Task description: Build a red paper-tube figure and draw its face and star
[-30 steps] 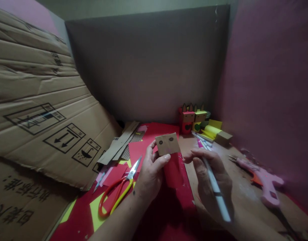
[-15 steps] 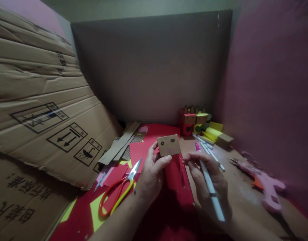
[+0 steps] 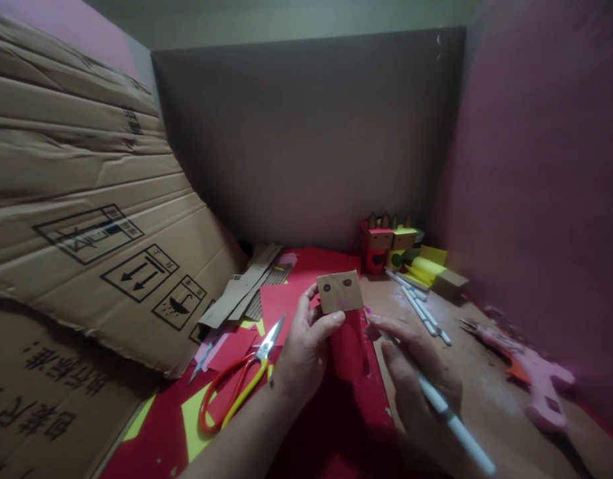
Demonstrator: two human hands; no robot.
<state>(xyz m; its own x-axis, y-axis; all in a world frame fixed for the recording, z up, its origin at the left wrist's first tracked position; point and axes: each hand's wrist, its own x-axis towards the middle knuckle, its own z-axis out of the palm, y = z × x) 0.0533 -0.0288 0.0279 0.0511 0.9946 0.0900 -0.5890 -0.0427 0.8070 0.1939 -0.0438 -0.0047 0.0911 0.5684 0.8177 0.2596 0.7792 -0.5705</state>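
Note:
My left hand (image 3: 306,342) is closed on a small cardboard rectangle (image 3: 340,293), thumb at its lower edge. Two dark eyes are drawn on it, with a faint pinkish mark below them. Just beneath the rectangle is a red paper piece (image 3: 347,346); I cannot tell whether the two are joined. My right hand (image 3: 419,379) grips a white marker (image 3: 431,392) like a pen. Its pink tip sits close to the right edge of the cardboard; whether it touches is unclear.
Scissors (image 3: 260,366) with red and yellow handles lie left among paper scraps and cardboard strips (image 3: 246,286). Several markers (image 3: 419,309), red and yellow paper figures (image 3: 377,249) and a pink glue gun (image 3: 540,386) are right. A large cardboard sheet (image 3: 102,186) leans at left.
My right hand has tilted the marker and brought its pink tip left and down toward the cardboard's right edge. The left hand keeps its hold, nearly still.

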